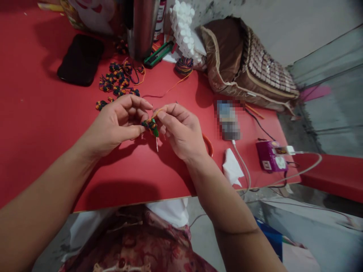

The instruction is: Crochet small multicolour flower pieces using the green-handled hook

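My left hand [121, 121] pinches a small multicoloured crocheted piece [147, 124] between thumb and fingers, just above the red table. A thin metal needle or hook tip [157, 144] points down below it, beside a bit of bright green [155, 132]; how these join is too small to tell. In my right hand [180, 126], thumb and forefinger are closed on an orange strand of yarn [155, 112] at the piece's right side. Beyond my left hand lie several similar yarn pieces [117, 79] in a cluster. A ball of multicoloured yarn [183, 66] sits farther back, its strand trailing forward.
A black phone [81, 59] lies at the back left, near a steel flask [144, 28]. There is a green cutter [159, 54] by the flask. At right are a brown cushion [227, 56], a blurred-out device [227, 120] on a cable, white tissue [232, 168] and a purple power box [270, 156].
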{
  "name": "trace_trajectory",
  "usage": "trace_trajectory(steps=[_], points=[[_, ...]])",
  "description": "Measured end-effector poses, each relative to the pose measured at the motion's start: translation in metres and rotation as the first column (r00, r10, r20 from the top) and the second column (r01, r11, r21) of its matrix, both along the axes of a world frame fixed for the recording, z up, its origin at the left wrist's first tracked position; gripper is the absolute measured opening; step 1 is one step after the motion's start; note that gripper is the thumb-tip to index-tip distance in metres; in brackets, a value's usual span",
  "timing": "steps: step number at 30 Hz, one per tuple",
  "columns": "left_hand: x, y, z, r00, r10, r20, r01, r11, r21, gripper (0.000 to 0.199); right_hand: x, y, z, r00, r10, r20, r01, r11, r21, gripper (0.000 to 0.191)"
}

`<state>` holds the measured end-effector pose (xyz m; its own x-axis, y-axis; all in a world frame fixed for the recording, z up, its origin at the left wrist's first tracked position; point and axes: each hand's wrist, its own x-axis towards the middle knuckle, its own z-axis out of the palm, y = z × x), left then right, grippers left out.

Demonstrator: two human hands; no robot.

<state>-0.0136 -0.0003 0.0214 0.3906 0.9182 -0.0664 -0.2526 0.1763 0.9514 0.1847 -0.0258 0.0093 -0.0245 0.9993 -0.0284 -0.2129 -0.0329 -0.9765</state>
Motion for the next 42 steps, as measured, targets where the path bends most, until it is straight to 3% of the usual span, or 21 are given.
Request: trace_trajectory(steps=[7,14,18,22,28,34,38,42], points=[[-0.001,0.002,-0.002,1.0,-0.016,0.018,0.017,0.998,-0.059,0.038,0.001,0.001,0.008,0.998,-0.011,-0.067,0.006,0.998,-0.065,0.024],[-0.001,0.002,-0.001,0.995,-0.103,-0.02,0.103,0.994,0.047,0.033,-0.002,-0.001,0.005,0.999,0.024,0.026,-0.023,1.0,-0.015,0.047],[0.002,-0.001,0.001,0.986,-0.107,-0.127,0.121,0.987,0.104,0.033,-0.003,-0.003,0.003,0.99,0.069,0.127,-0.067,0.998,-0.019,0.048],[0.002,-0.001,-0.002,0.982,-0.063,-0.181,0.088,0.987,0.136,0.048,0.001,-0.001,0.004,0.986,0.06,0.156,-0.055,0.998,-0.037,0.037],[-0.001,0.003,-0.004,0.994,-0.082,-0.071,0.086,0.995,0.05,0.042,0.002,0.003,0.001,0.999,0.002,0.033,-0.002,1.0,-0.004,0.03],[-0.001,0.0,-0.012,0.997,-0.08,-0.008,0.079,0.992,-0.094,0.009,0.0,0.002,0.001,1.0,0.021,-0.007,-0.02,0.999,0.029,0.024],[0.004,-0.002,-0.011,0.997,-0.028,-0.073,0.021,0.995,-0.097,0.011,-0.003,0.0,0.002,0.999,0.044,-0.007,-0.044,0.999,0.024,0.033],[0.009,-0.005,-0.006,0.999,0.026,-0.037,-0.032,0.988,-0.15,0.013,-0.008,-0.002,0.002,0.999,0.052,-0.014,-0.052,0.998,0.032,0.038]])
